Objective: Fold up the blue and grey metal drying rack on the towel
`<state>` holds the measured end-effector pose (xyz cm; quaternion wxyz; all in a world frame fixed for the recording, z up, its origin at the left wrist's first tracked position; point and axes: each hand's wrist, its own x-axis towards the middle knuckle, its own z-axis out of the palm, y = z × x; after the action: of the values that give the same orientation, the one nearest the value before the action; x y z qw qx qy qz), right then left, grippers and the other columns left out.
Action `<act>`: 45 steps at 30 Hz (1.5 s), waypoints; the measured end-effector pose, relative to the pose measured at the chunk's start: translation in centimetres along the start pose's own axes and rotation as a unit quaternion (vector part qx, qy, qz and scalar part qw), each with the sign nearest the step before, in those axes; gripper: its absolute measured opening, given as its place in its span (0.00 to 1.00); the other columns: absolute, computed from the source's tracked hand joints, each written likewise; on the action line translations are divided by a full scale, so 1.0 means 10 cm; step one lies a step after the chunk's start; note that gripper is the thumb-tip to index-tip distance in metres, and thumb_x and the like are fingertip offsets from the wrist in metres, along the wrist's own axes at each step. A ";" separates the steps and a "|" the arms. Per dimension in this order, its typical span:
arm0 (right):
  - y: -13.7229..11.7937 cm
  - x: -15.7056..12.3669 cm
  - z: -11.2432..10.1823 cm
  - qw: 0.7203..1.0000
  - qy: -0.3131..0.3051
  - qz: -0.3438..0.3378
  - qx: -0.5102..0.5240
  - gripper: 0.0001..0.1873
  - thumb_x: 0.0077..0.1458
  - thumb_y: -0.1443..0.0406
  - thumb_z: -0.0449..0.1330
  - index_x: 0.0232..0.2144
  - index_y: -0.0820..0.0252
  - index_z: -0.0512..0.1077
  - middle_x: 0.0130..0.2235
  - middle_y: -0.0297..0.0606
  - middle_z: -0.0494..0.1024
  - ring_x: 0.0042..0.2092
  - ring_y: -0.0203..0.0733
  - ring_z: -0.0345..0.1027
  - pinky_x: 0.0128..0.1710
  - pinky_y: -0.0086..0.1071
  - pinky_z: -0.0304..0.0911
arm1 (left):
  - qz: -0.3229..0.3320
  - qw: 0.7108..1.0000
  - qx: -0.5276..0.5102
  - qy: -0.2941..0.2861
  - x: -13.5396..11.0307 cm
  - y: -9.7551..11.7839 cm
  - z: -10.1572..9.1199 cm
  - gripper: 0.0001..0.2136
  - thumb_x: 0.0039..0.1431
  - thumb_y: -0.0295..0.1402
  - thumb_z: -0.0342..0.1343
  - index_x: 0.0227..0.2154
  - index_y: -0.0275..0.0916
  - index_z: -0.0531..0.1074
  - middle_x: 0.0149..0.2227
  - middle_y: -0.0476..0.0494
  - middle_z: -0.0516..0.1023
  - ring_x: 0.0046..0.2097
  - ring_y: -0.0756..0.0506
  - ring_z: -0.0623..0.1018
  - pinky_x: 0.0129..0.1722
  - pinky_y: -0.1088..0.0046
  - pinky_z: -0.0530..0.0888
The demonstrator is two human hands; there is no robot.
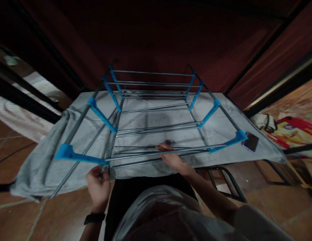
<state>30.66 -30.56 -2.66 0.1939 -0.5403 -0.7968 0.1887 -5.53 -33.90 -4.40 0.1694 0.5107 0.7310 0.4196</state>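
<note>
A rack of grey metal rods (156, 129) and blue plastic connectors (103, 115) lies on its side on a grey cloth (221, 127) over a table. My left hand (98, 185), with a dark band at the wrist, is closed around the near end of a grey rod at the rack's lower left corner. My right hand (172, 157) has its fingers curled over the nearest horizontal rods near the middle of the rack.
A dark phone (250, 142) lies on the cloth by the rack's right corner. Dark red curtains hang behind the table. A black metal frame (228, 184) stands under the table at the right. Red and yellow packaging (291, 132) sits at far right on the tiled floor.
</note>
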 end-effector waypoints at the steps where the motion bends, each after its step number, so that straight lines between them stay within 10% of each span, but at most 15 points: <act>1: -0.05 -0.07 0.02 0.999 0.014 0.000 0.051 0.21 0.66 0.68 0.53 0.60 0.57 0.70 0.62 0.45 0.72 0.63 0.46 0.64 0.66 0.46 0.59 | -0.022 0.999 -0.018 0.023 -0.02 0.04 0.00 0.19 0.58 0.43 0.58 0.48 0.41 0.65 0.47 0.39 0.71 0.44 0.40 0.77 0.46 0.57 0.77; 5: -0.23 -0.23 0.06 0.954 0.030 0.078 0.288 0.23 0.64 0.53 0.58 0.57 0.54 0.72 0.58 0.46 0.76 0.60 0.50 0.68 0.60 0.47 0.67 | -0.041 0.990 -0.104 0.081 0.03 0.24 -0.02 0.17 0.58 0.39 0.57 0.49 0.42 0.65 0.51 0.37 0.72 0.51 0.40 0.76 0.49 0.60 0.76; 10: -0.49 -0.19 0.03 0.788 0.004 0.164 0.594 0.28 0.61 0.45 0.60 0.55 0.55 0.75 0.48 0.44 0.82 0.50 0.48 0.76 0.55 0.48 0.72 | -0.002 0.989 -0.139 0.056 0.24 0.41 -0.06 0.21 0.57 0.36 0.59 0.54 0.42 0.66 0.57 0.35 0.73 0.57 0.40 0.75 0.57 0.58 0.73; 17: -0.75 -0.05 -0.09 0.659 0.052 0.223 0.717 0.22 0.49 0.49 0.73 0.42 0.55 0.82 0.40 0.40 0.85 0.42 0.44 0.79 0.49 0.41 0.72 | 0.008 0.978 -0.205 -0.032 0.34 0.35 -0.02 0.18 0.59 0.40 0.61 0.50 0.40 0.70 0.50 0.37 0.79 0.52 0.39 0.79 0.56 0.56 0.74; 45: -0.93 -0.01 -0.36 0.646 0.055 0.215 0.731 0.21 0.50 0.53 0.74 0.43 0.57 0.82 0.40 0.41 0.85 0.41 0.42 0.80 0.46 0.35 0.75 | 0.051 0.977 -0.208 0.010 0.39 0.54 -0.10 0.17 0.63 0.41 0.59 0.52 0.43 0.72 0.47 0.39 0.81 0.48 0.42 0.80 0.52 0.62 0.75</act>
<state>25.27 -33.55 5.12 0.5229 -0.3890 -0.2495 0.7163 -4.58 -30.24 1.15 0.2430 0.4964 0.6025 0.5758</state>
